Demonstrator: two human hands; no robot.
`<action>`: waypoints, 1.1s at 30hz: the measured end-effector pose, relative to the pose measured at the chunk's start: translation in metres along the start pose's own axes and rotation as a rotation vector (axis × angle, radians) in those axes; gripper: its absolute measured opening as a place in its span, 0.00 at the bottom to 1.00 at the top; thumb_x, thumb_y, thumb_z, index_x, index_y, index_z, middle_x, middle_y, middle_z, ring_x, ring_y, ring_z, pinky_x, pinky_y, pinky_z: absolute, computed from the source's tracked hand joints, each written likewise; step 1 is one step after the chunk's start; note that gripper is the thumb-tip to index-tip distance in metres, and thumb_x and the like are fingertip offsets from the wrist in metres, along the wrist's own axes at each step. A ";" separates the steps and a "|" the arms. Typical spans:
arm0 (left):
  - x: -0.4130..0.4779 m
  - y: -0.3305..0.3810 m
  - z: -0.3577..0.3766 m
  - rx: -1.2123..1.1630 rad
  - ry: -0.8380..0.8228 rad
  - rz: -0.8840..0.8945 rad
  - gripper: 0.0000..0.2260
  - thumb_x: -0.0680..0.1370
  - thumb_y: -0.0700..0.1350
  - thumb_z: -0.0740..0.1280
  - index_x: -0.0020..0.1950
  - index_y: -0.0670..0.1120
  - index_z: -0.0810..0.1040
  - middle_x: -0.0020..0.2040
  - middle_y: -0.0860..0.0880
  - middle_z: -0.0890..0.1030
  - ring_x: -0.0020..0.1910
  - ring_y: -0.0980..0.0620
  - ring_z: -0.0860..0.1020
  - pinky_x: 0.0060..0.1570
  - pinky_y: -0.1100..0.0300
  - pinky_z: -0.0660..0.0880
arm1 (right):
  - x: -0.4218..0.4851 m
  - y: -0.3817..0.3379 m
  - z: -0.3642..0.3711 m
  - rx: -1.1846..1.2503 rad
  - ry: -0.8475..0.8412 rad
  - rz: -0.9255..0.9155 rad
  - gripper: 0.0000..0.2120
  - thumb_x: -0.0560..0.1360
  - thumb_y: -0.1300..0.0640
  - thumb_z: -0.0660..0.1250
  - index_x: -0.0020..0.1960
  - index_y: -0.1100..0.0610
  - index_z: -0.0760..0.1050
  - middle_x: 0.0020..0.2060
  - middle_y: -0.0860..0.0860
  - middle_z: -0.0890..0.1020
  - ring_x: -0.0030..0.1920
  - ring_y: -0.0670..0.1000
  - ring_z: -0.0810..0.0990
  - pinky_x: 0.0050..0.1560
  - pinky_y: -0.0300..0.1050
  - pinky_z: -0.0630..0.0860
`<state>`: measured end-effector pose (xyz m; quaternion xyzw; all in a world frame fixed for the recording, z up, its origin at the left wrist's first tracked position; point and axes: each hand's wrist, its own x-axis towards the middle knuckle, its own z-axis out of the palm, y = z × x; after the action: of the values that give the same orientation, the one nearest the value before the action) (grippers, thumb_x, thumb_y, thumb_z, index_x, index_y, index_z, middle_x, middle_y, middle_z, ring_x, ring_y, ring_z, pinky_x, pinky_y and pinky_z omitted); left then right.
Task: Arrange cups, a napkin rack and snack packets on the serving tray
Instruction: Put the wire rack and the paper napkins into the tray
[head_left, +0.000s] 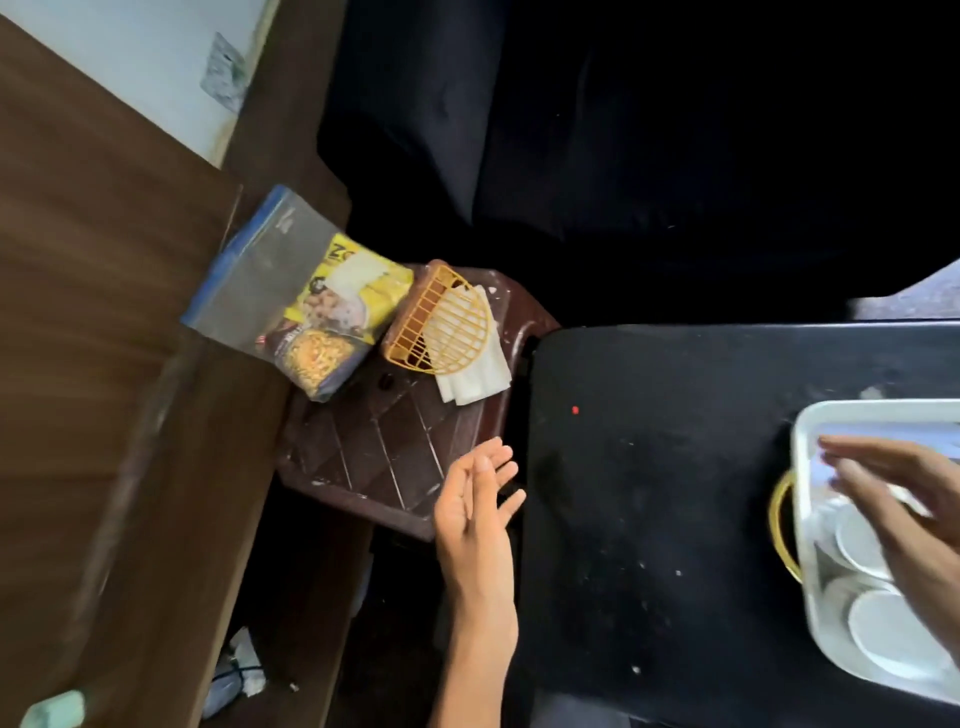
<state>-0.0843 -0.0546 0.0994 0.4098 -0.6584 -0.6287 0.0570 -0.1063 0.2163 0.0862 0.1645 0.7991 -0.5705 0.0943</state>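
Observation:
A white serving tray with a yellow handle sits at the right edge of the black table; white cups stand inside it. My right hand hovers open over the cups, blurred. On a brown plastic stool to the left lie a yellow napkin rack on its side with white napkins under it, and snack packets partly inside a clear zip bag. Above the stool's near corner my left hand is open, palm up, holding nothing.
The black table has a small red dot on it. Wooden furniture runs along the left. A dark cloth-covered seat fills the back. Cables and scraps lie on the floor at bottom left.

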 end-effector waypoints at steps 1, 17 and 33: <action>0.011 0.003 -0.009 0.046 0.003 0.042 0.11 0.85 0.44 0.60 0.57 0.47 0.82 0.55 0.50 0.85 0.57 0.54 0.84 0.55 0.54 0.81 | 0.005 -0.007 0.020 0.026 -0.002 -0.007 0.08 0.78 0.54 0.67 0.55 0.48 0.82 0.51 0.45 0.86 0.51 0.42 0.83 0.50 0.27 0.75; 0.200 0.042 -0.028 1.118 -0.247 0.782 0.33 0.72 0.55 0.75 0.75 0.48 0.71 0.77 0.38 0.66 0.76 0.37 0.65 0.73 0.43 0.66 | 0.058 -0.097 0.263 0.053 -0.202 0.064 0.20 0.79 0.58 0.67 0.71 0.52 0.71 0.64 0.45 0.78 0.59 0.42 0.79 0.58 0.37 0.77; 0.223 0.044 -0.026 1.052 -0.182 0.808 0.34 0.65 0.53 0.81 0.69 0.52 0.77 0.75 0.42 0.70 0.70 0.40 0.72 0.58 0.46 0.79 | 0.061 -0.094 0.268 0.036 -0.139 0.101 0.19 0.79 0.59 0.67 0.69 0.51 0.72 0.63 0.44 0.79 0.58 0.41 0.80 0.51 0.29 0.75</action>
<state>-0.2361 -0.2173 0.0450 0.0495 -0.9812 -0.1850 0.0249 -0.2073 -0.0550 0.0599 0.1663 0.7709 -0.5894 0.1750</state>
